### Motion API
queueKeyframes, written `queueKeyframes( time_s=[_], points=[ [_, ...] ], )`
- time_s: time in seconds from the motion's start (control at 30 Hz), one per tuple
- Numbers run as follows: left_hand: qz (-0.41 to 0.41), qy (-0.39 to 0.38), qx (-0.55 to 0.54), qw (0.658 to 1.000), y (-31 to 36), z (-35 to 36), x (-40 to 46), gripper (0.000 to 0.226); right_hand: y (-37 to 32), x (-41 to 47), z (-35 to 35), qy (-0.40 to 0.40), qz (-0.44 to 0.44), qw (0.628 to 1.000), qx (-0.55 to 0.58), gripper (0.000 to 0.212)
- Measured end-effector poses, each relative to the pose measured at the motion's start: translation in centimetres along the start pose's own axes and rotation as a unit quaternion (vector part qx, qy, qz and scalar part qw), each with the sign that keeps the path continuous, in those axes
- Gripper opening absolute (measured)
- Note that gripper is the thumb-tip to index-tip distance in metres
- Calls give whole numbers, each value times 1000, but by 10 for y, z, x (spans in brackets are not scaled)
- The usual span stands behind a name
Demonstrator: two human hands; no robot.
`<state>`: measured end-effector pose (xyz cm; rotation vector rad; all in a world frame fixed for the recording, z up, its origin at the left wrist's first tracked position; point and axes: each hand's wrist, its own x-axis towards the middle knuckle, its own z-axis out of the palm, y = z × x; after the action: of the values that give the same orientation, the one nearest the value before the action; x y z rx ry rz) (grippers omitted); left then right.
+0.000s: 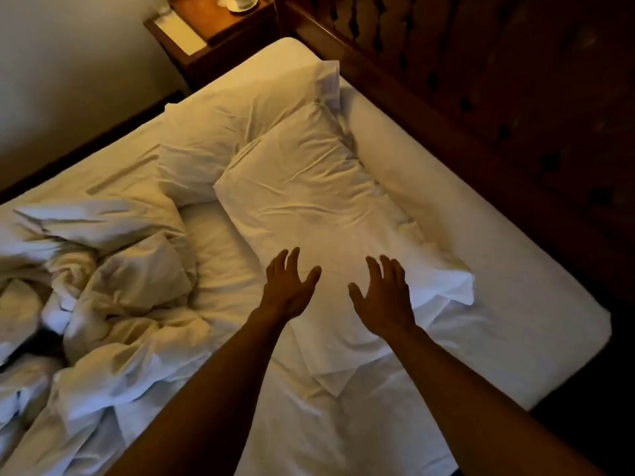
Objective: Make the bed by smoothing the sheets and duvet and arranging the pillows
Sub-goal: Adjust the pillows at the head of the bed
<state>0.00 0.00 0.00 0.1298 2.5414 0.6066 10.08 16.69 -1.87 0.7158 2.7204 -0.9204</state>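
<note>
Arranging pillows, seemingly — left hand (pixel 288 286) and right hand (pixel 383 298) over the near pillow (pixel 309 207), fingers (pixel 292 261) spread, holding nothing. Next — grip and square it against the headboard (pixel 481 97).

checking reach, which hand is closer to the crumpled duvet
Left. The left hand hangs over the pillow's edge nearest the duvet; the right hand is farther across the pillow.

Dim, warm yellow light over room. Dark carved wooden headboard (pixel 481 73) along right side. Wooden nightstand (pixel 213 29) in far corner beside it, white cup on saucer (pixel 242 3) on top. Pale wall (pixel 68 63) at left.
</note>
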Motion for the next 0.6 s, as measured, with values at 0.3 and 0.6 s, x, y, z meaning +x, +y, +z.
queueKeyframes(
  time_s=[0.3,0.6],
  points=[
    [132,140,84,978,26,7,168,84,28,104,67,-9,64,998,-16,137],
    [165,171,217,947,-9,89,293,84,47,197,134,70,101,991,-54,146]
  ],
)
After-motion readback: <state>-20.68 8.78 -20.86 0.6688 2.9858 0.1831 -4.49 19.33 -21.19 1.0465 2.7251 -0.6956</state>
